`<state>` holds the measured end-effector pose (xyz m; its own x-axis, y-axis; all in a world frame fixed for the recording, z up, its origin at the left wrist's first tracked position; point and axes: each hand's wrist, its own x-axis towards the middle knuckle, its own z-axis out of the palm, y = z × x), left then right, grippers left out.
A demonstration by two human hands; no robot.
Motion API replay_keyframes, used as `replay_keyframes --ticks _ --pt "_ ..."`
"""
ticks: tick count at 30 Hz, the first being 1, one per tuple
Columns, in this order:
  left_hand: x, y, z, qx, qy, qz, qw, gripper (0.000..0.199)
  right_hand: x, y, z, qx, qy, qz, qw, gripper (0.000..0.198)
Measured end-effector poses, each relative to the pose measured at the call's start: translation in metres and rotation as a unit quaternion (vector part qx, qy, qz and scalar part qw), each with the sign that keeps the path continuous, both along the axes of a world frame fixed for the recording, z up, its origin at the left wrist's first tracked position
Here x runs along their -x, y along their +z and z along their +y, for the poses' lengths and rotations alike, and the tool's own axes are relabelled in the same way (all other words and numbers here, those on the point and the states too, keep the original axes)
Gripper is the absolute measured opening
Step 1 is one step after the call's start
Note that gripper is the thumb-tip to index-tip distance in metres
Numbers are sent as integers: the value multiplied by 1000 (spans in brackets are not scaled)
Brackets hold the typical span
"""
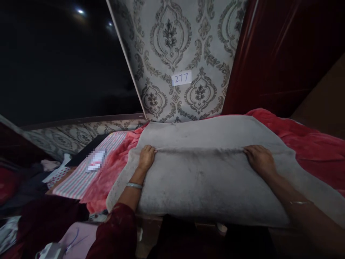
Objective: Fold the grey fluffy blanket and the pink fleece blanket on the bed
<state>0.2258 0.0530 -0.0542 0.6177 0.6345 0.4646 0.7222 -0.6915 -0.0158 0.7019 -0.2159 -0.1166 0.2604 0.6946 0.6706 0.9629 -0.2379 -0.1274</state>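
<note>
1 grey cloth (202,183): I see it spread wide in front of the wearer, on top of a red blanket, with a straight crease running across it between the 2 hands.
Left hand (147,157): clenched on the left end of that crease; I make out curled fingers gripping the fabric, the tips partly hidden from me.
Right hand (261,158): pinching the crease at its other end, thumb and fingers closed on the fold.
Wrists: 1 band each, a broad bracelet (134,185) on the left and a thin bangle (300,203) on the right; a dark red sleeve (121,223) covers the left forearm.
Red blanket (315,147): showing from under the grey cloth on both sides, paler on the left in my view.
Striped cloth (72,183): left of the blanket, with 1 blurred pale item (96,160) lying on it.
Patterned wall (169,36): behind the cloth, bearing 1 paper label (181,77) that I read as 277.
Wall's flanks: black screen (61,64) to the left, glossy dark red panel (275,54) to the right.
</note>
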Motion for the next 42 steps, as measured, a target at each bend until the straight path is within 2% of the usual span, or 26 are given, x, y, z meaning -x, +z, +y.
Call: replay_keyframes --ticks 4,8,13,16,24,29,32,38,42 --pt "3 2 3 18 -2 4 1000 23 3 -1 4 -1 3 3 1000 32" --pt "10 4 11 21 -21 -23 999 24 21 16 4 22 -9 20 1000 31" --pt "12 7 23 -38 -25 -75 996 32 31 34 6 58 -46 27 997 30" --pt "10 11 22 -55 -11 -82 995 36 29 36 7 68 -58 29 996 26" --pt "17 13 26 -19 -9 -30 999 37 7 36 -10 78 -97 65 990 28" --pt "32 12 31 -3 44 3 999 42 -12 40 -24 73 -132 79 985 27" --pt "35 17 26 -14 57 -2 998 44 -13 44 -28 60 -138 77 986 26" --pt "36 30 10 -79 64 -91 991 38 -8 56 -38 2 -122 62 991 29" --pt "46 38 -2 -121 62 -161 978 31 -9 59 -62 -77 -75 33 994 28"
